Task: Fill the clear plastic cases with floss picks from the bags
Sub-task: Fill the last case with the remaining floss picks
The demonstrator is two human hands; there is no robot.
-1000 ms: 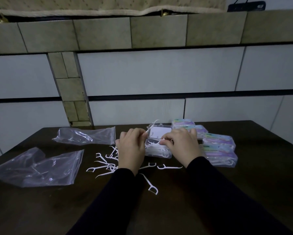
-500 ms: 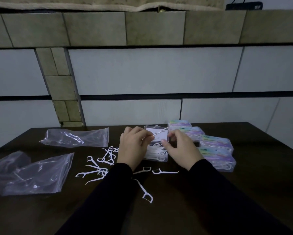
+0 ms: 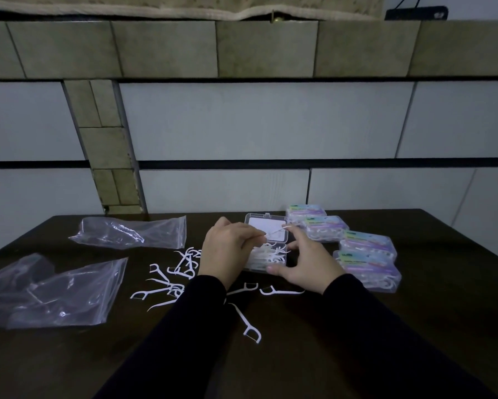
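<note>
- A single floss pick [image 3: 249, 326] lies nearest on the desk [image 3: 414, 341], apart from the rest.
- Loose floss picks [image 3: 170, 279] are scattered at near left, just left of the left wrist, probably tipped out there to be within reach.
- Two clear plastic bags, one near left [image 3: 55, 292] and one farther left [image 3: 132, 233], lie flat and look almost empty.
- The right hand [image 3: 302, 262] rests against the right edge of the open clear case [image 3: 266, 259], fingers loosely spread, thumb at the near corner, apparently to steady it.
- The left hand [image 3: 230, 249] pinches one pick [image 3: 276, 231] between thumb and fingertips, above the case's tray, which already holds picks.
- The hinged lid [image 3: 266, 226] lies open on the far side.
- Four closed, filled cases [image 3: 365, 249] stand in a row at right, apparently set aside as done.
</note>
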